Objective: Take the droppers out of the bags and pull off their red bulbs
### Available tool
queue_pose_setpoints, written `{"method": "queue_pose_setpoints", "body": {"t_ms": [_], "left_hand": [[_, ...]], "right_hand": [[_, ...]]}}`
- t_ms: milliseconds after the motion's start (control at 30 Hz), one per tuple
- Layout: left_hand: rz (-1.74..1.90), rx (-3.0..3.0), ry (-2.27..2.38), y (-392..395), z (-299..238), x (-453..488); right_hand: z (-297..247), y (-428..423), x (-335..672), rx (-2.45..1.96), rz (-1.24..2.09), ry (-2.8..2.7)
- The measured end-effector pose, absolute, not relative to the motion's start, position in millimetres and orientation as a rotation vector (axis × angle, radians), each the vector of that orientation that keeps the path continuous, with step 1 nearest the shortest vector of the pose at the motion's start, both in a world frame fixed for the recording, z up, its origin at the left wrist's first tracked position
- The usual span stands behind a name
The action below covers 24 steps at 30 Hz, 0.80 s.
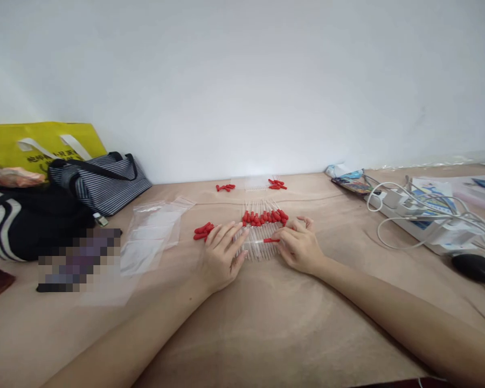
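A row of clear plastic tubes [262,213] with red caps [265,217] lies on the tan table [246,323] in front of me. My left hand [221,257] rests on the left end of the tubes, fingers pinched on one clear tube [255,242]. My right hand [299,245] pinches a red cap [271,240] at the end of that tube. A small heap of loose red caps [203,230] sits just left of my left hand.
Two more little piles of red caps [225,187] [277,185] lie near the wall. Clear plastic bags [151,237] lie to the left, beside a striped bag [101,183] and a yellow bag [40,143]. A power strip with white cables [420,215] and a black mouse [475,267] are at the right.
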<state>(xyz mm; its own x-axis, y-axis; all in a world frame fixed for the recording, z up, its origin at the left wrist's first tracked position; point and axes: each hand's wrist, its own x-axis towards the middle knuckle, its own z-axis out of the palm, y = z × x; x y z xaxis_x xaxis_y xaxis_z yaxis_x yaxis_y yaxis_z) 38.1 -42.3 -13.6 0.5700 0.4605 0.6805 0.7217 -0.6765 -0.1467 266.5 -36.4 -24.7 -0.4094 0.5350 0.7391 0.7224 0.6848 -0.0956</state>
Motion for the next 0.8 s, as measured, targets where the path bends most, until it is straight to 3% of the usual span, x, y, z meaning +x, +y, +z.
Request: {"method": "queue_pose_setpoints", "body": {"t_ms": [800], "left_hand": [[-1.012, -2.565, -0.690, -44, -13, 43]], "right_hand": [[-29, -48, 251, -0.811, -0.496, -2.214]]}}
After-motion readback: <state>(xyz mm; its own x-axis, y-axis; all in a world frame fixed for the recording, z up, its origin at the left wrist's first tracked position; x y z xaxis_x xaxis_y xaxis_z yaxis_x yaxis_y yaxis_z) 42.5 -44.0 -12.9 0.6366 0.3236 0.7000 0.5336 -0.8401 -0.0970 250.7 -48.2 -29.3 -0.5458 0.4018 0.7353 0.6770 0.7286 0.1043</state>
